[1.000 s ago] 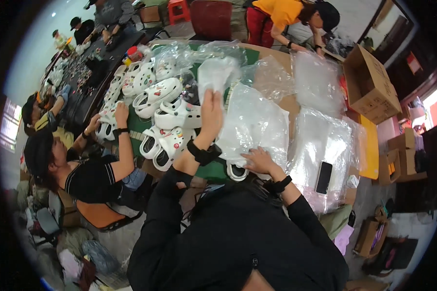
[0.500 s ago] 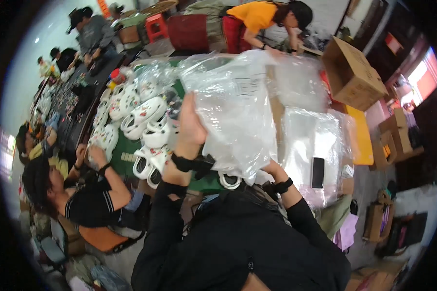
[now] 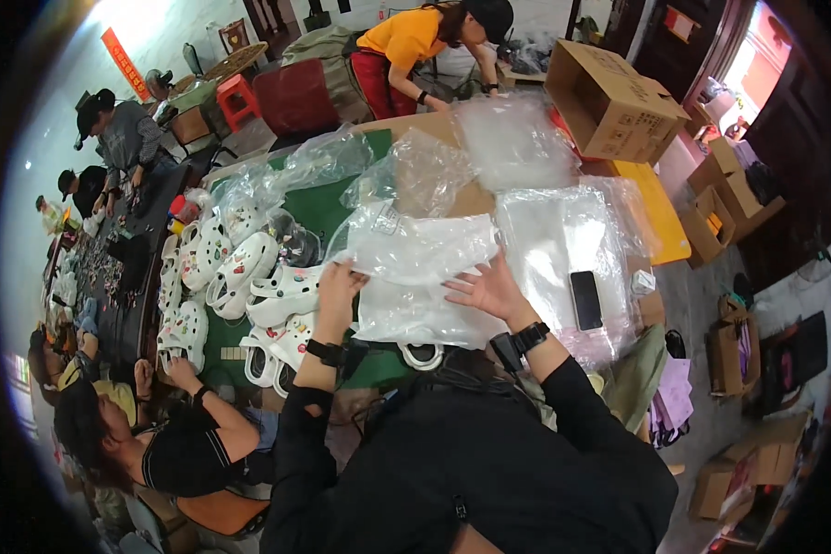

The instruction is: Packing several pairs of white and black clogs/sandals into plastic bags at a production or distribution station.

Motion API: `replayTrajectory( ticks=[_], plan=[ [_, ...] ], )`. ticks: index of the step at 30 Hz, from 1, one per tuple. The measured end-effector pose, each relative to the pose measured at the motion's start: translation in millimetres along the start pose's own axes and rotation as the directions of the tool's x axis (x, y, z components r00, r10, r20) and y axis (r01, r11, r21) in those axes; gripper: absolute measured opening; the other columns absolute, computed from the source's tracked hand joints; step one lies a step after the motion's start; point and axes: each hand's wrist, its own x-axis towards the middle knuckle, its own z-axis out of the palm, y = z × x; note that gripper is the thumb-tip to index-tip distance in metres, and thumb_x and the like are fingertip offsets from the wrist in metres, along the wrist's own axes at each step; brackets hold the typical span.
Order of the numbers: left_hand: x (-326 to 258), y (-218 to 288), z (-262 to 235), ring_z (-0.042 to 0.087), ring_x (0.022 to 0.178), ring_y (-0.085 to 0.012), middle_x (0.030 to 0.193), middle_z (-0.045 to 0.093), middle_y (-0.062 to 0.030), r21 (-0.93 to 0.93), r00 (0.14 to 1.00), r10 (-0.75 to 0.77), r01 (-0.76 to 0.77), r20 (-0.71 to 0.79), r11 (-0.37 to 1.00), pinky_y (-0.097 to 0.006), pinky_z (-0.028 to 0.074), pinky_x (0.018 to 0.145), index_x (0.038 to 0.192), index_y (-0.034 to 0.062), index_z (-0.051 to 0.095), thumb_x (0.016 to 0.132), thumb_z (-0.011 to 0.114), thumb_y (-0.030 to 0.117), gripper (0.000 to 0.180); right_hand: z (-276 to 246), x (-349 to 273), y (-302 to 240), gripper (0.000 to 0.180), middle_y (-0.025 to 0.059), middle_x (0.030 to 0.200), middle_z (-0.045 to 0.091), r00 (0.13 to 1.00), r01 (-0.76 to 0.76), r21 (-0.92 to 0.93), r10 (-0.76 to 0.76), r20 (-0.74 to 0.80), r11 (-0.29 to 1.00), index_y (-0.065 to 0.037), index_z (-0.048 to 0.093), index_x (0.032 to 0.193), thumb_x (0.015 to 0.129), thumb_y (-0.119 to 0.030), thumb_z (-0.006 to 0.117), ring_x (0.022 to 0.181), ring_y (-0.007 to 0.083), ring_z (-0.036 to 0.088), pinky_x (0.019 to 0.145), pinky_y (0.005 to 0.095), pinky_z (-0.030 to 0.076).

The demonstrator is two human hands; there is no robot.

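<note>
A clear plastic bag [image 3: 425, 245] lies before me over a white, plastic-covered piece [image 3: 429, 314]; I cannot make out what that piece is. My left hand [image 3: 339, 288] pinches the bag's left edge between thumb and curled fingers. At the right edge, my right hand [image 3: 491, 294] is open, fingers spread against the plastic. Just left of my left hand stand several white clogs [image 3: 242, 272] with small coloured charms. The front of another white clog [image 3: 422, 356] shows below the plastic, close to my body.
Stacked clear bags [image 3: 549, 235] bear a black phone [image 3: 585, 300] to the right. An open cardboard box [image 3: 609, 106] stands at the far right. A person in orange [image 3: 402, 42] leans over the far edge; another [image 3: 185, 443] sits at the left handling a clog.
The plastic, held up high before, has come down flat toward the table. My left hand has lowered and closed on its edge; my right hand has risen and spread its fingers.
</note>
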Motion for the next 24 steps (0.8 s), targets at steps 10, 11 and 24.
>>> replayTrajectory(
  ticks=[10,11,24],
  plan=[
    [-54.5,-48.7,1.7,0.062,0.079,-0.0212,0.085,0.06,-0.0132,0.471,0.965,-0.262,0.232,0.0,0.851,-0.027,0.049,0.064,0.092,-0.0076,0.055,0.084,0.053,0.016,0.025,-4.3,16.2,29.4,0.042,0.0084,0.116,0.05,0.906,0.254,-0.422,-0.367,-0.21,0.87,-0.011,0.041,0.122,0.084,-0.021,0.055,0.1,0.0244,0.054,0.083,0.0421,0.048],
    [-52.9,-45.5,-5.8,0.062,0.076,-0.0212,0.084,0.061,-0.0138,0.558,0.946,-0.324,0.269,-0.001,0.785,-0.028,0.049,0.063,0.093,-0.0084,0.055,0.084,0.053,0.017,0.026,-12.5,20.6,31.9,0.039,0.0077,0.113,0.053,0.843,0.307,-0.498,-0.475,-0.253,0.811,-0.01,0.043,0.121,0.083,-0.009,0.054,0.098,0.0224,0.055,0.081,0.039,0.049],
    [-12.4,34.4,-35.4,0.05,0.105,-0.0221,0.115,0.05,-0.0185,0.802,0.865,0.242,-0.5,0.44,0.328,-0.034,0.041,0.087,0.12,0.004,0.046,0.071,0.07,0.022,0.058,-23.9,-0.4,-55.4,0.032,0.0139,0.103,0.059,0.96,0.047,-0.482,-0.173,-0.219,0.875,0.004,0.05,0.112,0.08,-0.001,0.052,0.092,0.023,0.059,0.085,0.0358,0.048]
  ],
)
